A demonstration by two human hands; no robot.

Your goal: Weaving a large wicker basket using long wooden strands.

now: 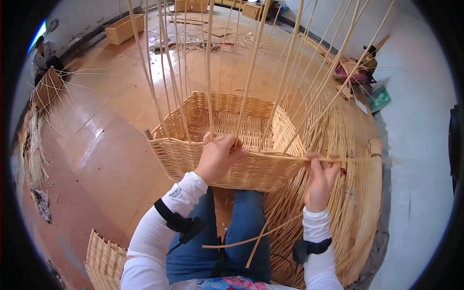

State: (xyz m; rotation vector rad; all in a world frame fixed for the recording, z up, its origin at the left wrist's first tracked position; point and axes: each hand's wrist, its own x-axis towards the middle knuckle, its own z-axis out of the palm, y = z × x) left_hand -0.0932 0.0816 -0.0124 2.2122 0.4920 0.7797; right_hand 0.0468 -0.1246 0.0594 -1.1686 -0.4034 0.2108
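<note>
Tan, rectangular woven-wicker basket sits centre-frame. Left hand clasps its front rim; right hand pinches a pale, slender wicker strand, centre right. Advisable: keep strand tension even, weave snug.

I'm seeing the head camera riding on that person's head, facing down and forward at the wicker basket from close above its near side. Below the basket it is catching the wearer's jeans; beyond, the floor is stretching away; right of the basket, the wall is bowing.
</note>
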